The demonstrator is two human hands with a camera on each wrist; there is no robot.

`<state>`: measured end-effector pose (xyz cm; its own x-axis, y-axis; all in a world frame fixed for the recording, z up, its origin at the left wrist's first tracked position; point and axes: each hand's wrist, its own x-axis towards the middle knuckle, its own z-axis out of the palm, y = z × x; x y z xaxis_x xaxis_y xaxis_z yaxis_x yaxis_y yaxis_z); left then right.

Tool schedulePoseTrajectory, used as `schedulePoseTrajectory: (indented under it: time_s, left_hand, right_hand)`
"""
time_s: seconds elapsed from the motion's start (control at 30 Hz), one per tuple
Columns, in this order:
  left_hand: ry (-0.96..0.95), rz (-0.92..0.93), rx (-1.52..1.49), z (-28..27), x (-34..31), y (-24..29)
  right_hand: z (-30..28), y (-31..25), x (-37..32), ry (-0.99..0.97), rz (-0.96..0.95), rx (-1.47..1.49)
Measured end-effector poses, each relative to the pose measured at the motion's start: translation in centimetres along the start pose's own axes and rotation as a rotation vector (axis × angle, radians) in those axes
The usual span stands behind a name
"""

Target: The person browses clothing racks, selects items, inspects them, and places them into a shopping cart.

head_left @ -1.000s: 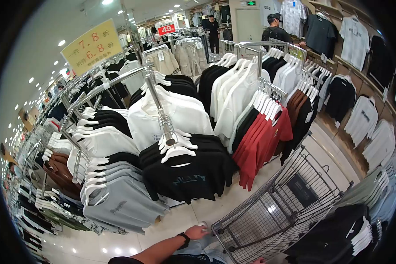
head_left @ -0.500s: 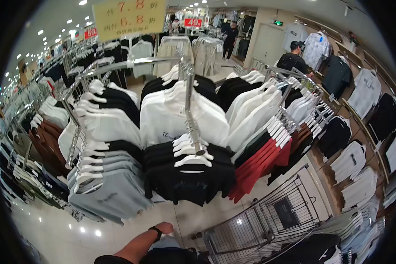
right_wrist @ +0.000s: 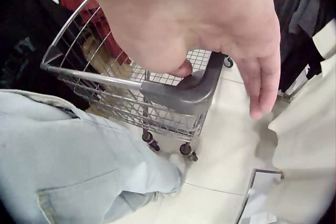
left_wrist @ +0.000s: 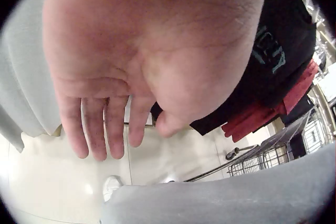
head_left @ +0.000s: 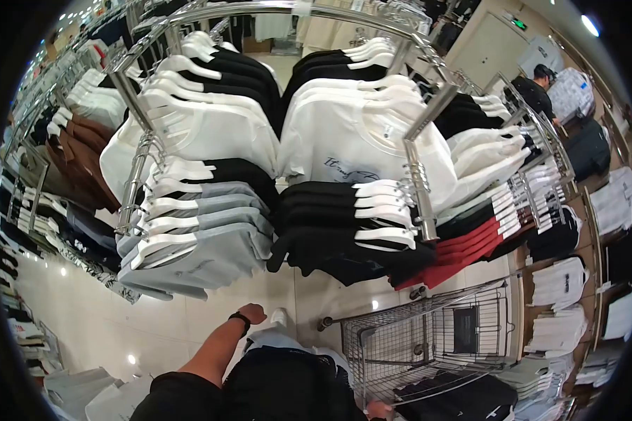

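A glossy pale tiled floor (head_left: 196, 319) carries a grey wire shopping cart (head_left: 465, 330), beside the front edge of a chrome rail rack (head_left: 239, 8) full of white, black and grey tops (head_left: 358, 147). The right grip (right_wrist: 210, 29) lies over the cart's grey plastic corner, thumb and fingers apart. The left grip (left_wrist: 147, 61) hangs above the floor, fingers straight. Beyond, a pale door (head_left: 488, 56).

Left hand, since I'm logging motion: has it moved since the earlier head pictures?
Yes, leftward against the clothes rack: the left hand was below its black shirts, and is now below its grey shirts.
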<state>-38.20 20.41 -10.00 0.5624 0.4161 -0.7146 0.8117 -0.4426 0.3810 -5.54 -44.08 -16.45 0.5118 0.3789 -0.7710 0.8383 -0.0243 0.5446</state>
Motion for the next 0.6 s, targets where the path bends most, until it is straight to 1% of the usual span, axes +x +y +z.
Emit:
schedulePoseTrajectory:
  time_s: [0.07,0.1,0.13,0.17,0.23,0.27,0.3,0.33,0.37,0.4,0.47,0.5,0.53,0.57,0.6]
  left_hand:
    - [0.001,-0.055,-0.019,-0.5,-0.7,-0.9]
    - [-0.028,-0.038,-0.033,-1.8,-0.7,-0.4]
    - [0.076,0.024,-0.186,-3.8,-2.7,0.4]
    - [0.192,0.087,-0.339,-5.6,-4.0,2.0]
    - [0.556,0.296,-0.423,-6.4,-1.5,3.1]
    - [0.692,0.221,-0.667,-8.4,-2.0,5.3]
    - [0.958,0.299,-0.728,-12.3,-3.6,8.5]
    - [1.115,0.206,-0.705,-15.5,-5.1,11.3]
    - [1.256,0.112,-0.676,-18.0,-6.8,13.2]
    - [1.253,0.113,-0.681,-20.6,-8.4,14.8]
    - [1.413,0.24,-0.525,-24.8,-10.2,17.6]
    - [1.394,0.273,-0.538,-25.6,-10.0,18.2]
    - [1.303,0.357,-0.425,-26.0,-9.8,18.6]
    - [1.22,0.447,-0.307,-26.4,-9.4,18.9]
    - [1.137,0.47,-0.316,-25.9,-8.7,19.1]
  right_hand:
    - [-1.2,-0.4,-0.3,0.006,-0.002,0.123]
    - [-2.1,0.7,0.2,-0.028,0.093,0.384]
    - [-2.6,1.1,0.0,-0.03,0.162,0.579]
    - [-3.0,1.7,0.0,0.002,0.191,0.683]
    - [-5.1,2.2,-2.1,0.132,0.195,0.763]
    - [-4.3,-1.3,-2.9,0.448,0.327,0.781]
    - [-5.1,-0.8,-2.2,0.612,0.391,0.79]
    - [-5.4,-0.4,-1.2,0.779,0.45,0.792]
    - [-5.7,3.1,0.0,0.131,0.364,1.362]
    - [-7.0,5.0,-0.1,-0.119,0.409,1.37]
    - [-12.0,7.9,0.9,-0.414,0.368,1.187]
    - [-14.7,9.2,1.5,-0.601,0.328,1.104]
    - [-16.4,9.9,1.5,-0.743,0.288,1.07]
    - [-18.3,10.6,0.9,-0.804,0.264,1.069]
    - [-20.5,10.9,-0.6,-0.782,0.292,1.084]
